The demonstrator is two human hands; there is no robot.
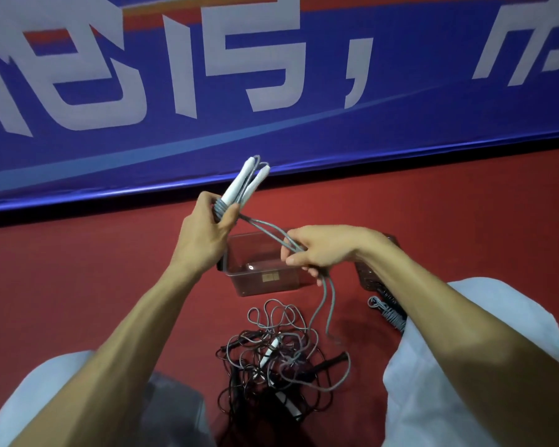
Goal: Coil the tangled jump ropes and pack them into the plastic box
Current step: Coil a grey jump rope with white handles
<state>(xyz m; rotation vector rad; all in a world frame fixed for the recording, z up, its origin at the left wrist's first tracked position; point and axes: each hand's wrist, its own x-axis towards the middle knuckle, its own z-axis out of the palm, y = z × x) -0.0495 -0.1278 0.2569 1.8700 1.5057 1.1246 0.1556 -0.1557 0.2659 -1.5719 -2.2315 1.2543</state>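
Left hand (207, 233) grips the two white handles (242, 185) together, tips pointing up and away, with grey cord (271, 235) wound a few turns round their lower ends. The doubled cord runs across to the right hand (317, 250), which is curled round it, and the loose end dangles down. The clear plastic box (265, 283) sits on the red floor (110, 285) right behind the hands. A tangled pile of ropes (271, 359), black and grey, lies between the knees. Blue banner (271, 75) along the back.
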